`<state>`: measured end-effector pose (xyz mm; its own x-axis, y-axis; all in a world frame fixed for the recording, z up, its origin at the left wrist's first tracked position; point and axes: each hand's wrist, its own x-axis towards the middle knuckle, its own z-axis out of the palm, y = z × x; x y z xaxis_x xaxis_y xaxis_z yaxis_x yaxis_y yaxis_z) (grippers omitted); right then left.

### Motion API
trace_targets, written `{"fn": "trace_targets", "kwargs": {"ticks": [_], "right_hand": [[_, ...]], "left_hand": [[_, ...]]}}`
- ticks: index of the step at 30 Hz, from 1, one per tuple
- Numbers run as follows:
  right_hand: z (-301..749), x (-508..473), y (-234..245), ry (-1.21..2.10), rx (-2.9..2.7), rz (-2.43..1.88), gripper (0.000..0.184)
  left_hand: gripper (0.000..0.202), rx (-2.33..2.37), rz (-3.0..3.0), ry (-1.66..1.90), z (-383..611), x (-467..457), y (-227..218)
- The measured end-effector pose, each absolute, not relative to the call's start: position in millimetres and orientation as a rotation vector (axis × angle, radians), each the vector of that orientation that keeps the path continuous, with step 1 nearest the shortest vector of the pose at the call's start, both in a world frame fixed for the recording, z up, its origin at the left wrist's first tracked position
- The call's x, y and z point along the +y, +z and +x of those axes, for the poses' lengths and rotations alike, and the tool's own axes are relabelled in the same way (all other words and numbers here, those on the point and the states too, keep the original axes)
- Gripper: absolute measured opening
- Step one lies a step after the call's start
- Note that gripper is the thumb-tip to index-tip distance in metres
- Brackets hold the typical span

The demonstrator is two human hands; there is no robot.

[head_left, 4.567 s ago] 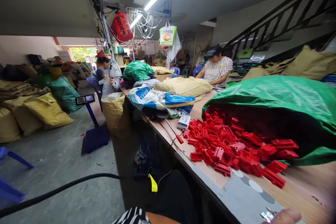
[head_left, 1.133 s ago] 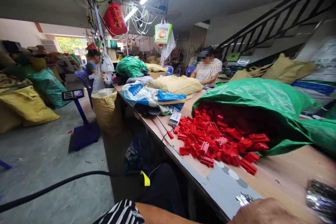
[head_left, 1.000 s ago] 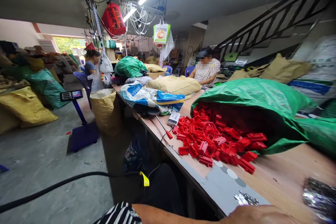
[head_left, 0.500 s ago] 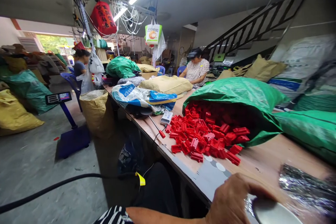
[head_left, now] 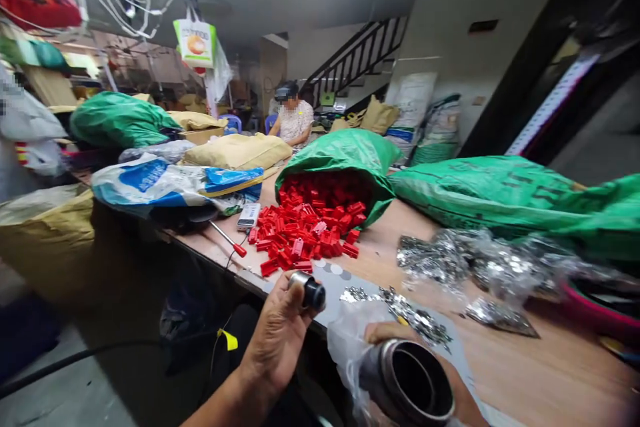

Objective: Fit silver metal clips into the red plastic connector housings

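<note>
My left hand (head_left: 281, 327) is closed around a small metal and black bottle cap (head_left: 306, 288), raised just in front of the table edge. My right hand (head_left: 463, 390) is wrapped around a dark metal thermos (head_left: 377, 377) at the lower right; most of its fingers are hidden behind it. The thermos is tilted, its round mouth facing me with no cap on. Thin clear plastic (head_left: 345, 340) hangs at its left side. Small shiny metal pieces (head_left: 425, 323) lie on the table just beyond. Farther back is a heap of red plastic parts (head_left: 305, 233).
The red parts spill from a green sack (head_left: 345, 147). Bags of metal pieces (head_left: 500, 267) and a pink-rimmed container (head_left: 575, 307) stand at right. A red-handled tool (head_left: 235, 245) and a small white device (head_left: 249, 216) lie left. A co-worker (head_left: 294, 119) sits across the table.
The view has swung right. My left hand, earlier over a pale round top at the lower right, is now farther left, holding the cap. My right hand and the uncapped thermos have come into view.
</note>
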<state>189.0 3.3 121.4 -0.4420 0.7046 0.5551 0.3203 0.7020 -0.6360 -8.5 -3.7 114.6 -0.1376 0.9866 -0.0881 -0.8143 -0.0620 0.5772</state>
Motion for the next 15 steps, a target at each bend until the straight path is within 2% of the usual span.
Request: {"fn": "trace_targets", "kwargs": {"ticks": [4,8,9,15], "right_hand": [[182,-6,156,0.588,-2.138,-0.646,0.038],[183,-13,189,0.582,-2.216,-0.482,0.025],[183,-14,194,0.599,-2.243,-0.613,0.022],[185,-13,204,0.510,-2.216,-0.352,0.024]], "left_hand": [[0.038,0.644,0.368,1.645,-15,-4,108],[0.044,0.708,0.325,1.623,-16,-5,111],[0.045,0.722,0.309,1.624,-14,-6,112],[0.045,0.742,0.292,1.629,-9,-12,120]]}}
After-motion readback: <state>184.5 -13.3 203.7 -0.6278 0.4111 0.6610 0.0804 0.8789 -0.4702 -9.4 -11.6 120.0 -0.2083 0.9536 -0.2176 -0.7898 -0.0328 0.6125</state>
